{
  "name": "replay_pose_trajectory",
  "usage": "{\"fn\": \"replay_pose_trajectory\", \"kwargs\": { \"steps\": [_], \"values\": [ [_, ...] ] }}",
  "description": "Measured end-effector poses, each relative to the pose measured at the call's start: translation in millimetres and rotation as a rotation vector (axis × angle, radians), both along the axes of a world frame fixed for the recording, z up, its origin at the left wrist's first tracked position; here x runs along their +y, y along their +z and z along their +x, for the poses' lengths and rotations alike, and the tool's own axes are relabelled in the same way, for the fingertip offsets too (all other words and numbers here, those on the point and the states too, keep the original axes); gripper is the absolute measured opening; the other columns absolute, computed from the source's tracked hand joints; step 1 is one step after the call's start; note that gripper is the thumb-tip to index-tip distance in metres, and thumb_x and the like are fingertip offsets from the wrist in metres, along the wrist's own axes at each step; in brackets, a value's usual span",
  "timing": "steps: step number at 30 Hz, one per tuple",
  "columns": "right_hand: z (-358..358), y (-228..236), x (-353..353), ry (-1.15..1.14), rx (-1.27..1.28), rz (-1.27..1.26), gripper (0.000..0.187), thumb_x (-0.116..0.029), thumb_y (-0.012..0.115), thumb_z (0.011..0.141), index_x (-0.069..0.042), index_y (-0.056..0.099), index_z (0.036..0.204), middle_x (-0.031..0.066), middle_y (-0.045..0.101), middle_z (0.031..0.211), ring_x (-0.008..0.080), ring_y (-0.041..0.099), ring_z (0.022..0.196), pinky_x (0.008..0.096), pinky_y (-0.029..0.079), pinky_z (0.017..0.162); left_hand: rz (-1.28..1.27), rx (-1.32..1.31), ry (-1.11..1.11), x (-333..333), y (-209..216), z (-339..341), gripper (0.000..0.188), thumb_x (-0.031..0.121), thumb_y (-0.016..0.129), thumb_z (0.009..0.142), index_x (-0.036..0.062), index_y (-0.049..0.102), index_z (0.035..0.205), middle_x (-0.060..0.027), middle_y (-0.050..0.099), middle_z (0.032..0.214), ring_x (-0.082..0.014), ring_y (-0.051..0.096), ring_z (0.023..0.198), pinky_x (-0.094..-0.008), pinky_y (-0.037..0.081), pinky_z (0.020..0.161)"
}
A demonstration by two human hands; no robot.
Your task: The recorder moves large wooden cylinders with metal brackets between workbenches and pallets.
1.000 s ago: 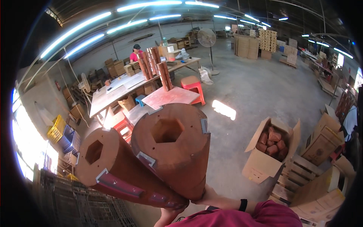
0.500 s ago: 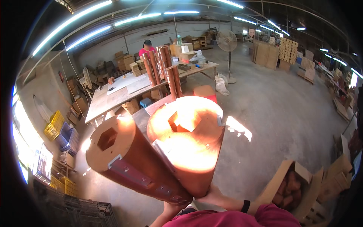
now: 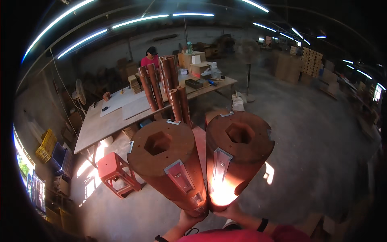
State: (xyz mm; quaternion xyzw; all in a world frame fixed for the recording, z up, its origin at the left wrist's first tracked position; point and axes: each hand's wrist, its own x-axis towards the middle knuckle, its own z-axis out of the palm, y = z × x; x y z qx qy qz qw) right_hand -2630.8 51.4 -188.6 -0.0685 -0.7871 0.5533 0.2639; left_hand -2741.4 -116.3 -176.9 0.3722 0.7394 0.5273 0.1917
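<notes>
Two thick reddish-brown cylinders stand up in front of me, leaning apart at their tops and meeting near their lower ends. My left hand point(image 3: 191, 220) is closed round the bottom of the left cylinder point(image 3: 167, 173). Under the right cylinder point(image 3: 246, 161), my right hand point(image 3: 229, 213) grips the lower end. Each top face has a hexagonal hole, with small metal-edged strips let into the sides. Bright sun falls on the lower part of the right one. My fingers are partly hidden behind the cylinders.
Ahead stands a long work table point(image 3: 96, 131) bearing several slimmer brown cylinders point(image 3: 149, 86). A person in pink point(image 3: 150, 60) is behind it. A red stool point(image 3: 113, 165) stands at left, near yellow and blue crates point(image 3: 60, 157). A pedestal fan point(image 3: 248, 68) is beyond the table's right end.
The table is nearer and the red stool has come into view. Both cylinders have shifted right and stand more upright, their tops now apart. Sun glare has left the right one's top face.
</notes>
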Motion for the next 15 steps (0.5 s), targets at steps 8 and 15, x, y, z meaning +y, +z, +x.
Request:
{"fn": "replay_pose_trajectory", "kwargs": {
  "steps": [8, 15],
  "values": [
    [-122, -15, 145, 0.087, 0.026, -0.091, 0.080, -0.018, 0.076, 0.051, -0.001, 0.033, 0.117, 0.0114, 0.052, 0.106, 0.0175, 0.049, 0.101, 0.0298, 0.040, 0.084, -0.025, 0.346, 0.100, 137, -49, -103, 0.047, 0.027, 0.068, 0.061, 0.0116, 0.052, 0.103, -0.0074, 0.055, 0.094, -0.0237, 0.054, 0.085, -0.0336, 0.043, 0.075],
    [-225, -29, 242, 0.133, -0.140, 0.126, 0.053, -0.023, 0.076, 0.052, -0.003, 0.055, 0.097, 0.0112, 0.058, 0.098, 0.0196, 0.054, 0.095, 0.0315, 0.039, 0.085, -0.116, 0.202, 0.191, 224, -36, -182, 0.043, 0.024, 0.066, 0.059, 0.0157, 0.056, 0.100, -0.0078, 0.055, 0.096, -0.0244, 0.053, 0.088, -0.0339, 0.041, 0.077]
  ]
}}
